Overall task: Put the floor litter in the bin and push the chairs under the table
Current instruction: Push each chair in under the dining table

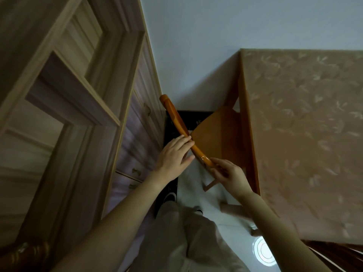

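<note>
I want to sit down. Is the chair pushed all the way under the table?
No, much of the chair seat sticks out past the table edge, turned at an angle.

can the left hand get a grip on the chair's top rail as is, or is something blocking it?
Likely yes. The left hand lies with straight fingers against the top rail, with nothing between them. The right hand looks to hold only the rail's near end, which leaves the middle free.

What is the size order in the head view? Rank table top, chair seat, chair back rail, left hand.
1. table top
2. chair seat, partly under the table
3. left hand and chair back rail: look alike, unranked; the hand is nearer.
</note>
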Action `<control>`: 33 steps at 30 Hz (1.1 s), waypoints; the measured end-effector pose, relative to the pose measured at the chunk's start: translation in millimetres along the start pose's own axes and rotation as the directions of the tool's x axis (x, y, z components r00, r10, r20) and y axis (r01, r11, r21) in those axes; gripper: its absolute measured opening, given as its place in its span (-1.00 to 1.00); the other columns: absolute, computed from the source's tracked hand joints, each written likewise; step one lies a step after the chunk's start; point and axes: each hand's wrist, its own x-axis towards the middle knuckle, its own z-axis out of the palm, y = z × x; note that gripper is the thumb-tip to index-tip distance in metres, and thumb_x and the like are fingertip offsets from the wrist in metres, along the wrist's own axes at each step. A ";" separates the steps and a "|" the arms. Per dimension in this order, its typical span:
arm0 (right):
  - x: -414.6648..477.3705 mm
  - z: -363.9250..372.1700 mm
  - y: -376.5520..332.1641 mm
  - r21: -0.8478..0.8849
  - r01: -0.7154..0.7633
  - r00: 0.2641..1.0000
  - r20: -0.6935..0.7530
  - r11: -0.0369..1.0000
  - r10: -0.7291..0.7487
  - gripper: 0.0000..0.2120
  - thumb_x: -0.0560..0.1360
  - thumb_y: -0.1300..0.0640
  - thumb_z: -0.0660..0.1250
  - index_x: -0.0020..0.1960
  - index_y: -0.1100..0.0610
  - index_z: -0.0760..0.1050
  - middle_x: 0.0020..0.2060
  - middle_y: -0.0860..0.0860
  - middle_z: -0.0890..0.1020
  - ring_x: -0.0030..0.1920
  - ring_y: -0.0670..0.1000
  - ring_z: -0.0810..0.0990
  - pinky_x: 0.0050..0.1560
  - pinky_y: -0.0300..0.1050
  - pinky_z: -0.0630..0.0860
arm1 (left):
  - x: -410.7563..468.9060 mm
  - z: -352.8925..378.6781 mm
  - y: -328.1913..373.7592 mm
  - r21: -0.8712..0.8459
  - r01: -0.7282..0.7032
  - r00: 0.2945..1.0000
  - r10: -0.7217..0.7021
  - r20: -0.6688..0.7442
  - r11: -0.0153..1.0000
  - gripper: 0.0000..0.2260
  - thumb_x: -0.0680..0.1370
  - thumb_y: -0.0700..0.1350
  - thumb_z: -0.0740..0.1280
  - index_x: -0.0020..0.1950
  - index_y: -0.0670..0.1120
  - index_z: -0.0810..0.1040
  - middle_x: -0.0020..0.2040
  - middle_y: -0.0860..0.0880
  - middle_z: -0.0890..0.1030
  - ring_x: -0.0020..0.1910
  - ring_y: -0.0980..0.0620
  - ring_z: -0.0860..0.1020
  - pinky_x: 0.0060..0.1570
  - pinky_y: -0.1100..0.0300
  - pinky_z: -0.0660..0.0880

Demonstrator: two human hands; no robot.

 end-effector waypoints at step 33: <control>-2.0 35.1 0.0 0.008 -0.088 0.944 -0.319 0.996 0.086 -0.68 0.50 0.00 0.41 0.23 0.03 0.62 -0.04 -0.06 0.72 -0.26 -0.42 0.49 -0.12 -0.53 0.44 | 29.4 13.9 -13.9 -0.603 0.467 0.862 -0.485 0.146 0.647 -0.03 0.34 0.09 0.54 0.56 0.09 -0.01 0.57 -0.01 0.10 0.52 0.00 0.12 0.45 -0.03 0.21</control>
